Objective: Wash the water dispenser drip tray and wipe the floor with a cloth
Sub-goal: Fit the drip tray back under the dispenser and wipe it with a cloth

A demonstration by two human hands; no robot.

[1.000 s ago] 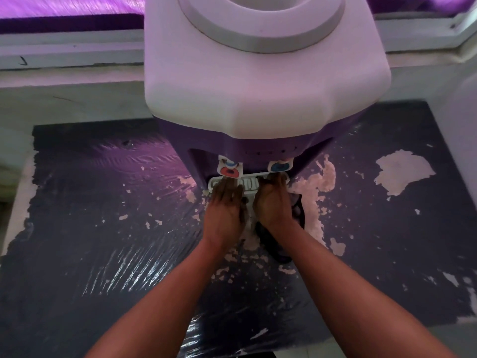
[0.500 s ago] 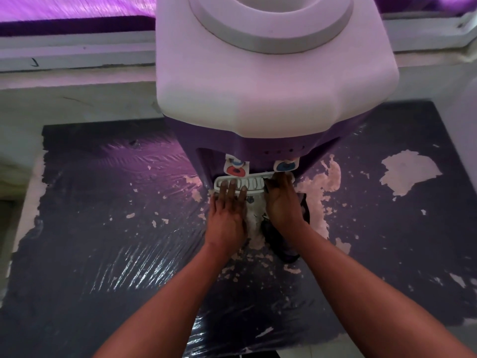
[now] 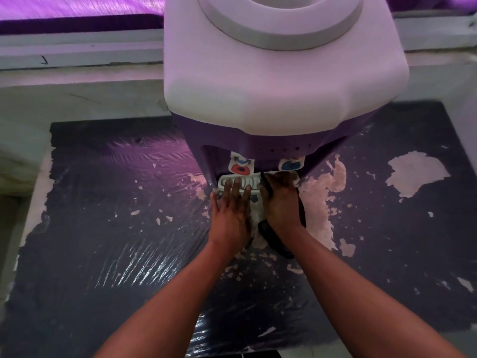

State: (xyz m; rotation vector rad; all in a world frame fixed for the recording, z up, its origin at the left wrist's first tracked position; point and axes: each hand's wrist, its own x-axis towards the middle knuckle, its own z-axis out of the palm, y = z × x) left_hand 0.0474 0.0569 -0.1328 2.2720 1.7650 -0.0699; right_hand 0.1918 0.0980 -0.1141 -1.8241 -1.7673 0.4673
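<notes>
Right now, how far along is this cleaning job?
Done: nothing that shows. The drip tray still sits in the water dispenser, under its taps. In hand: the left hand lays straight fingers on the tray's grille, while the right hand, holding a dark cloth, is at its right end, probably to free it. Left: washing the tray and wiping the floor, whose dark covering looks shiny and wet.

I see the plastic water dispenser (image 3: 258, 143) white on top and purple below; its tap labels (image 3: 241, 169) are red and blue. The slotted drip tray (image 3: 222, 182) is white, my cloth (image 3: 277, 241) black, the glossy floor sheet (image 3: 129, 228) dark with pale patches.
</notes>
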